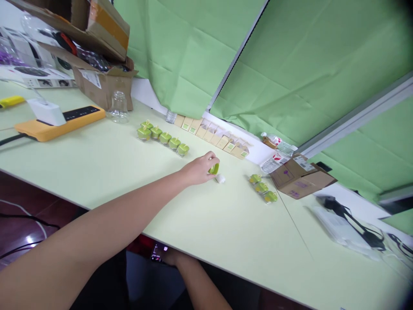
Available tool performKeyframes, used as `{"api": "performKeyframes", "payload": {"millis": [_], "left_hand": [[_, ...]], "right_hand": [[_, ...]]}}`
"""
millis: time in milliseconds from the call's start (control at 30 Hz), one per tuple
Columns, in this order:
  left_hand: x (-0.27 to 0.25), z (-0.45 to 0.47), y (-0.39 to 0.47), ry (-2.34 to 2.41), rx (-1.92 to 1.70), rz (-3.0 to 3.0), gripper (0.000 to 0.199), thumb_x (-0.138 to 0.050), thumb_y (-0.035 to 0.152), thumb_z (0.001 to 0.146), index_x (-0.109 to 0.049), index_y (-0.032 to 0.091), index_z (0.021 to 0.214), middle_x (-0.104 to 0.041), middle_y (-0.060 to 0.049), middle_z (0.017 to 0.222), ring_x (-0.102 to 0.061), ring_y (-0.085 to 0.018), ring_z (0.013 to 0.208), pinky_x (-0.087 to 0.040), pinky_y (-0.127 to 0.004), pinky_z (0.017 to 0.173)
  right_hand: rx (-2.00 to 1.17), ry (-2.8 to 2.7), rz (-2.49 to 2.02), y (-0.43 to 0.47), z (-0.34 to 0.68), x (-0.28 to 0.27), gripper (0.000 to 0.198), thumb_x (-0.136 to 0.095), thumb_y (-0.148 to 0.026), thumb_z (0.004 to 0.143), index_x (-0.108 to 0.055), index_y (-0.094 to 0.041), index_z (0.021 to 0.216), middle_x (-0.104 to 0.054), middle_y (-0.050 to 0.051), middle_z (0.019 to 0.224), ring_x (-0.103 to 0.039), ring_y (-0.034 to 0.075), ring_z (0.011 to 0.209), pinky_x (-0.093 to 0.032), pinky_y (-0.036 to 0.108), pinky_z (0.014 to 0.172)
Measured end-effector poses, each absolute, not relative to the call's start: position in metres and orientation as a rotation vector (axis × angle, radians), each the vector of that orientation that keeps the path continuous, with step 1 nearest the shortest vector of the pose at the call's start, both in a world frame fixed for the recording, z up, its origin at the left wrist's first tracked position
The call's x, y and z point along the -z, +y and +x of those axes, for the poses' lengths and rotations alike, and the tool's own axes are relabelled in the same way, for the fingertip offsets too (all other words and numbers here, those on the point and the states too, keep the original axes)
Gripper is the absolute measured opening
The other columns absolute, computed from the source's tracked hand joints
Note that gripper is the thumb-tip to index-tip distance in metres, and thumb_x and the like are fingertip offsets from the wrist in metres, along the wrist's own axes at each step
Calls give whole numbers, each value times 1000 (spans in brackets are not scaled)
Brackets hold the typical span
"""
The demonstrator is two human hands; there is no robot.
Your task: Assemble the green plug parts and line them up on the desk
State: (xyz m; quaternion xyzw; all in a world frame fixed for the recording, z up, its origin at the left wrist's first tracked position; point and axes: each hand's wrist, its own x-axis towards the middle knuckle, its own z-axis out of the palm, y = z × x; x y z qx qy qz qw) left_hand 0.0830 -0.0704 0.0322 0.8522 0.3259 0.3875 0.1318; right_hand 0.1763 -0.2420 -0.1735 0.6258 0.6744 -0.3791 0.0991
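Note:
My left hand [200,168] reaches over the middle of the table with its fingers closed on a small green lid [214,168], tilted on its side. A small white lump [220,178] lies right beside the lid; I cannot tell whether they touch. Below the table's front edge, my right hand [172,257] is partly hidden and holds a phone [159,252] with a lit screen. To the left stands a cluster of small clear containers with green lids [164,138]. Three more green-lidded containers [262,187] form a row at the right.
Small beige boxes [213,134] line the back edge. An orange power strip [74,115], a clear plastic jar [118,106] and an open carton [103,84] stand at the left. Toward the right are a cardboard box [298,176], plastic bottles [279,144] and a black cable [355,221].

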Motion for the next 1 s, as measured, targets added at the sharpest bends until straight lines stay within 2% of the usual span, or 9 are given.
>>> {"api": "performKeyframes", "payload": {"millis": [167, 300, 433, 533, 667, 700, 767, 833, 1000], "left_hand": [[-33, 83, -71, 959, -1105, 2466, 31, -66, 31, 83, -59, 23, 112, -53, -6, 118, -62, -17, 84, -49, -30, 71], [-31, 84, -70, 948, -1080, 2447, 31, -65, 33, 84, -58, 23, 114, -53, -5, 118, -63, -18, 85, -49, -30, 71], [-29, 84, -69, 907, -1094, 2431, 33, -65, 34, 84, -57, 23, 115, -54, -6, 119, -63, -19, 91, -50, -31, 77], [-29, 84, -70, 845, -1142, 2418, 33, -65, 32, 85, -57, 22, 115, -57, -6, 118, -62, -20, 97, -50, -32, 83], [-30, 85, -71, 803, -1193, 2405, 37, -65, 34, 86, -55, 22, 119, -60, -7, 117, -62, -21, 100, -50, -33, 87], [-30, 86, -71, 796, -1206, 2401, 38, -65, 34, 86, -55, 22, 120, -60, -7, 117, -62, -21, 101, -49, -34, 88], [-31, 87, -72, 755, -1237, 2406, 36, -65, 32, 86, -55, 22, 119, -61, -7, 117, -61, -21, 104, -49, -34, 90], [-33, 88, -73, 690, -1258, 2420, 33, -64, 27, 86, -55, 22, 117, -62, -7, 116, -61, -20, 105, -48, -33, 91], [-33, 91, -76, 623, -1232, 2446, 33, -63, 18, 83, -56, 22, 115, -62, -5, 113, -61, -19, 102, -49, -31, 86]], "right_hand": [[1007, 2142, 1700, -251, 157, 96, 41, -41, -47, 94, -71, -28, 115, -73, 6, 116, -67, 27, 109, -50, 44, 95], [1115, 2385, 1204, -282, 139, 3, 25, -59, -51, 85, -76, -32, 83, -76, -1, 83, -72, 24, 77, -54, 34, 66], [1179, 2530, 1202, -289, 166, -89, 21, -68, -50, 81, -73, -30, 80, -73, -1, 79, -69, 18, 73, -50, 27, 63], [1114, 2727, 1461, -241, 212, -137, 23, -52, -40, 95, -69, -25, 95, -72, 4, 92, -66, 17, 82, -49, 29, 72], [532, 3179, 2467, -144, 260, -126, 25, -61, -42, 88, -66, -20, 79, -61, 1, 71, -56, 14, 66, -45, 26, 59], [635, 3167, 2574, -126, 266, -112, 25, -65, -44, 84, -65, -20, 78, -60, 0, 72, -57, 14, 67, -46, 26, 59], [1202, 3044, 2683, -106, 268, -80, 28, -68, -47, 81, -64, -20, 86, -62, 1, 82, -60, 14, 69, -49, 26, 56], [1640, 2912, 2522, -103, 266, -56, 33, -72, -50, 77, -65, -21, 93, -65, 2, 89, -61, 14, 69, -50, 26, 54], [1993, 2788, 2334, -113, 260, -45, 31, -76, -48, 75, -65, -20, 85, -66, 0, 79, -58, 12, 64, -51, 24, 53]]}}
